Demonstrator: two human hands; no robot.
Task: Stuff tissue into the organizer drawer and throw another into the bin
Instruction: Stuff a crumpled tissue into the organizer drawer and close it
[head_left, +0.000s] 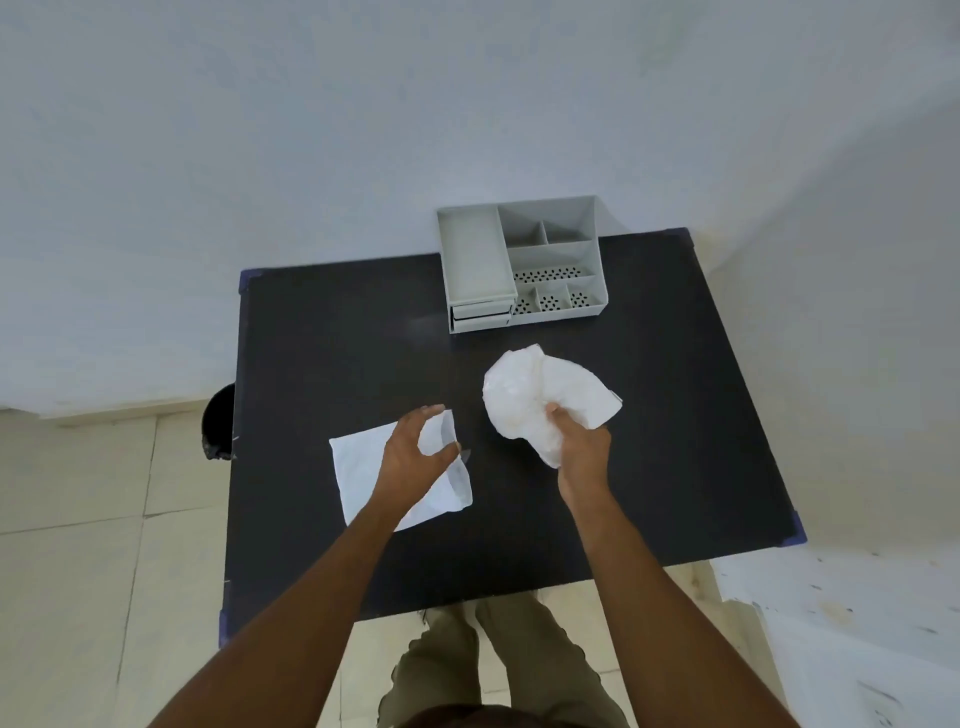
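Note:
A crumpled white tissue (535, 395) is lifted off the black table (337, 353), and my right hand (582, 441) is shut on its lower edge. A second white tissue (363, 467) lies flat on the table at the left. My left hand (415, 447) hovers over its right half with fingers spread and curled, holding nothing. The grey organizer (519, 265) stands at the table's far edge; its two small drawers (480, 316) at the front left look closed. A black bin (218, 421) stands on the floor, half hidden behind the table's left edge.
A pale wall rises behind the table and to the right. Beige floor tiles (78, 545) lie to the left. My legs (498, 670) stand at the table's near edge. A white speckled surface (857, 623) sits at the lower right.

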